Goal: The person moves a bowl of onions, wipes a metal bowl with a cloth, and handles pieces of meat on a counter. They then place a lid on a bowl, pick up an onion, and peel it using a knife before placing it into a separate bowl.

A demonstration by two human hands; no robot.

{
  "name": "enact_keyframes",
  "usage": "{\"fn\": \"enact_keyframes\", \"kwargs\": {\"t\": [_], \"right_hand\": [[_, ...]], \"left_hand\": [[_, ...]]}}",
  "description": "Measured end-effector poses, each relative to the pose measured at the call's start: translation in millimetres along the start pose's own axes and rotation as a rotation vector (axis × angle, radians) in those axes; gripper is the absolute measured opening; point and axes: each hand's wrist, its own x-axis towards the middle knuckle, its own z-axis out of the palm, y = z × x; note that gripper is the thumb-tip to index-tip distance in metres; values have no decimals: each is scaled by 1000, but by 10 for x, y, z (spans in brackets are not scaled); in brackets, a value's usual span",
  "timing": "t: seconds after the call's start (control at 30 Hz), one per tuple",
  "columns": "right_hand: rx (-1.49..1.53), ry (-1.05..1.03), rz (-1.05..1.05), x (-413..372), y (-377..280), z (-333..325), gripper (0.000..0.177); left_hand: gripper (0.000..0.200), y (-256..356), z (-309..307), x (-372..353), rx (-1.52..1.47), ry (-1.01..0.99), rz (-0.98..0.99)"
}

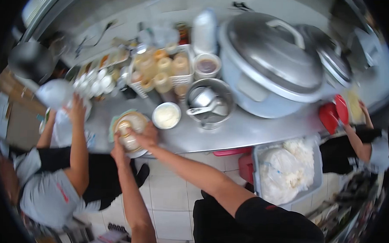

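Observation:
Both my hands are at a round, shallow dish [136,120] at the front edge of the steel counter; it has a pale, see-through top with a round ring in it, and blur hides its exact kind. My left hand [120,150] grips the near left rim. From the right, my right hand [145,136] closes over the near right side, fingers reaching across the top. Just right of the dish stands a white tub [166,116] filled with something creamy white. Beyond it, a steel pot [210,118] holds a scoop [203,108] and other utensils.
Squeeze bottles fill a white basket [190,69] behind. A large lidded cooker [271,59] stands right. Below the counter sits a grey bin [286,196] with white stuff in plastic. A co-worker [57,189] handles a clear bag at left; another person's hand [363,110] is far right.

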Motion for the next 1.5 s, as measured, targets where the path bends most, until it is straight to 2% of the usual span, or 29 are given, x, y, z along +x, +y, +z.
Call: {"fn": "enact_keyframes", "kwargs": {"t": [0.07, 0.13, 0.17, 0.2, 0.23, 0.27, 0.3, 0.33, 0.37, 0.4, 0.43, 0.47, 0.53, 0.6, 0.73, 0.93, 1.03, 1.13, 1.17, 1.2, 1.23, 1.27, 1.3, 1.33, 1.37, 1.4, 1.43, 1.47, 1.5], "right_hand": [[-37, 38, -119, 11, 82, 83, 93], [46, 71, -226, -194, 238, -59, 85], [135, 101, -288, -398, 216, -240, 82], [132, 37, -235, -620, 223, -503, 78], [133, -30, -181, -857, 302, -754, 74], [202, -43, -217, -991, 550, -872, 63], [294, -104, -78, -1250, 546, -1216, 51], [341, -82, -75, -1476, 712, -1398, 42], [283, -106, -33, -1684, 831, -1613, 38], [241, -124, 0, -1893, 950, -1824, 38], [203, -142, 29, -2079, 1064, -2027, 37], [207, -120, 31, -2249, 1207, -2200, 39], [221, -37, 33, -2522, 1392, -2590, 40], [216, 30, 87, -2807, 1536, -3032, 40], [302, 354, 134, -3455, 1903, -3841, 40], [347, 798, 314, -4764, 2574, -4791, 35], [406, 1073, 335, -5456, 2721, -5239, 34], [312, 1327, 370, -6057, 2842, -5715, 32], [247, 1389, 384, -6268, 2850, -5917, 31], [238, 1422, 361, -6465, 2820, -6132, 30], [229, 1460, 337, -6651, 2771, -6383, 30], [100, 1485, 280, -6823, 2685, -6670, 29], [-36, 1478, 267, -6958, 2633, -6996, 29], [-156, 1492, 122, -7074, 2460, -7361, 28], [-340, 1516, 39, -7124, 2246, -7756, 28], [-397, 1488, -58, -7182, 1810, -8120, 27], [-485, 1437, -100, -7151, 1476, -8530, 28], [-748, 1353, -175, -7038, 1282, -8991, 30], [-918, 1183, -39, -6933, 928, -9416, 30]], "left_hand": [[72, 95, 82, -18, -75, -212, 25], [76, 63, 135, 34, -52, -187, -30], [72, 188, 159, -221, -49, -176, -44], [68, 131, 112, -289, -132, -249, 26], [63, 181, 65, -384, -108, -217, 37], [58, 261, 22, -756, -139, -212, 108], [58, 450, 82, -1416, -25, -121, 171], [61, 439, -4, -1734, -214, -551, 209], [64, 639, 19, -2376, -435, -1114, 188], [64, 758, 44, -2926, -570, -1412, 70], [66, 643, -24, -3232, -795, -1617, -160], [63, 554, 2, -3638, -935, -1833, -196], [63, 536, 161, -4268, -938, -2216, -362], [62, 552, 369, -4881, -856, -2512, -532], [61, 413, 609, -6085, -647, -2917, -834], [61, -86, 576, -7783, -354, -3310, -1263], [60, -337, 505, -8474, -216, -3447, -1444], [60, -597, 443, -8876, -69, -3522, -1563], [71, -764, 473, -8922, 31, -3491, -1617], [72, -1046, 506, -8810, 69, -3374, -1485], [80, -1081, 617, -8746, 534, -3343, -1075], [56, -1396, 736, -8954, 326, -3529, -826], [61, -1472, 748, -8905, 775, -3298, -358], [48, -1858, 771, -8867, 784, -3205, -168], [40, -2247, 882, -8763, 1053, -3063, 73], [36, -2686, 957, -8599, 1202, -2934, 159], [42, -2782, 930, -8609, 1502, -2833, 496], [45, -3084, 1041, -8480, 1612, -2861, 888], [46, -3024, 976, -8623, 1421, -2940, 1714]]}}
